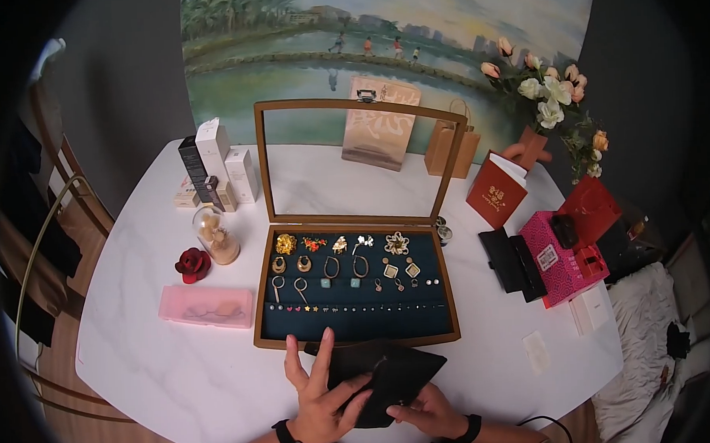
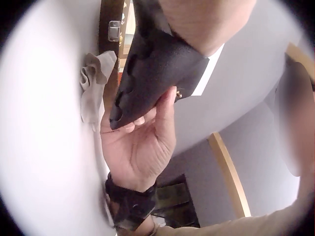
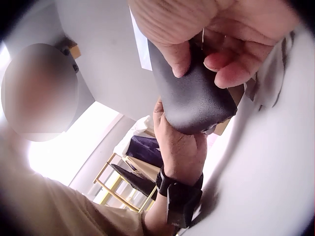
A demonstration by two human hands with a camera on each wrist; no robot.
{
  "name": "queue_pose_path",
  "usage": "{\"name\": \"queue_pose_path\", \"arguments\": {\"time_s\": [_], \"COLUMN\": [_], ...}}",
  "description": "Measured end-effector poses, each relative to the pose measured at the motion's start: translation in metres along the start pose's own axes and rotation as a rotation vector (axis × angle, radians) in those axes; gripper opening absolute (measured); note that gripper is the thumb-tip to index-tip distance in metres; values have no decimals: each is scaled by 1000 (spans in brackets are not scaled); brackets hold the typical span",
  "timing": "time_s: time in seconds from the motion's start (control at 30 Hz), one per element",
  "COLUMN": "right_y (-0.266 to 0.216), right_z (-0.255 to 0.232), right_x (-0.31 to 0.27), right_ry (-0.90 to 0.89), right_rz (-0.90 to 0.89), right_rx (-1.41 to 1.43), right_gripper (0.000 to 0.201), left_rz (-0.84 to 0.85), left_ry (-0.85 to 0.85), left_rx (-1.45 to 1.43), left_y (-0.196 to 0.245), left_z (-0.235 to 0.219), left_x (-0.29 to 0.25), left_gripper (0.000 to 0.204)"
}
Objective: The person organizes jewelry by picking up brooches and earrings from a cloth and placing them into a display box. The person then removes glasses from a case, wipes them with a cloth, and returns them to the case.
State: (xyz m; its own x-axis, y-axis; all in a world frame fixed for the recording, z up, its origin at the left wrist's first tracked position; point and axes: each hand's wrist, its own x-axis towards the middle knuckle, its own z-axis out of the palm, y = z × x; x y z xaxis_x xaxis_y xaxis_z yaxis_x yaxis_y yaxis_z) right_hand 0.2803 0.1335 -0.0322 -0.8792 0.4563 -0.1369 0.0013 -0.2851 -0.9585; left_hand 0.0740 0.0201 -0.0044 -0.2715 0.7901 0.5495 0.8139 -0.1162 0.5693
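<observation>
Both hands hold a black leather-look case [image 1: 385,374], tilted at the front edge of the jewelry box [image 1: 258,329]. My left hand [image 1: 319,405] has its thumb and index finger at the case's left side, with two other fingers stretched upward. My right hand [image 1: 431,412] grips the lower right part, thumb on top. In the left wrist view, the right hand [image 2: 142,152] pinches the case [image 2: 152,73] between thumb and fingers, beside a small gold-coloured fitting [image 2: 178,94]. The right wrist view shows the case's smooth rounded end [image 3: 197,108]. Its contents are hidden.
Rows of earrings and brooches lie on the box's dark lining [image 1: 359,323], under a raised clear lid [image 1: 263,162]. A pink glasses case [image 1: 173,309], red flower [image 1: 193,264] and glass dome [image 1: 212,224] stand left. At right are black cases [image 1: 499,255] and a pink box [image 1: 544,280].
</observation>
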Motion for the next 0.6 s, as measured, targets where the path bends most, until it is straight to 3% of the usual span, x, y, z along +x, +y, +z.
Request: {"name": "queue_pose_path", "arguments": {"time_s": [0.17, 0.27, 0.4, 0.47, 0.6], "right_y": [-3, -2, 1, 1, -5], "right_z": [4, 1, 1, 1, 4], "right_x": [0, 0, -2, -2, -1], "right_ry": [30, 16, 20, 17, 12], "right_rz": [-19, -43, -44, -39, -28], "right_rx": [-30, -73, -68, -79, -84], "right_gripper": [61, 62, 61, 61, 62], "left_rz": [-72, -99, -109, -47, -52], "left_ry": [27, 82, 85, 243, 185], "left_rx": [112, 10, 33, 90, 120], "left_y": [12, 3, 7, 11, 10], "left_z": [-5, 2, 0, 0, -1], "left_x": [3, -8, -8, -1, -7], "left_gripper": [39, 47, 50, 52, 54]}}
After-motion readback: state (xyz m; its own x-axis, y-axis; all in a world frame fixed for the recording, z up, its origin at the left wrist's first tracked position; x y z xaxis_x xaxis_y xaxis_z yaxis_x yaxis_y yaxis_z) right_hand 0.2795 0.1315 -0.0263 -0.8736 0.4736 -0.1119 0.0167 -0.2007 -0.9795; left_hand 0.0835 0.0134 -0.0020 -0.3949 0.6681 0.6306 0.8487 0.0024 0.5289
